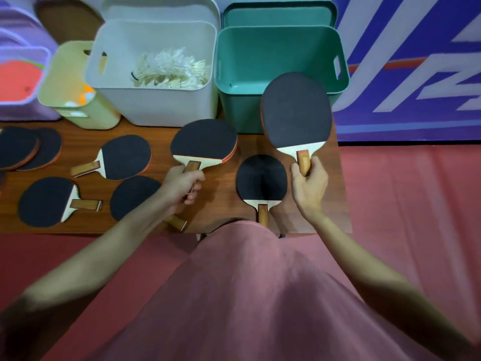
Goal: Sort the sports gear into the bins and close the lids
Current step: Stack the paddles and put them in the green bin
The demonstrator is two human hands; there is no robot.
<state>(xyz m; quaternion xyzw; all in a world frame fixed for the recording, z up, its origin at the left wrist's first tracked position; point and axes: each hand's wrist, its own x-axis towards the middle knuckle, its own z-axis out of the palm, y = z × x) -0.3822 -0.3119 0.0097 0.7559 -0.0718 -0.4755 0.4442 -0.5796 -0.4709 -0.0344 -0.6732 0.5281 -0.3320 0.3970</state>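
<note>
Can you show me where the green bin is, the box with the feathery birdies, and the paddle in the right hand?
green bin [260, 61]: head view, on its inside back wall.
white bin [156, 110]: head view, on its front wall.
paddle in the right hand [296, 110]: head view, on its black rubber face.

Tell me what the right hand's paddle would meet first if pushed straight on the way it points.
Probably the green bin: the paddle in the right hand points up over its near rim, though depth is unclear.

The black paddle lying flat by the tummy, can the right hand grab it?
Probably not yet: the right hand is beside the flat black wooden-handled paddle, but its fingers already grip another raised black paddle.
</note>
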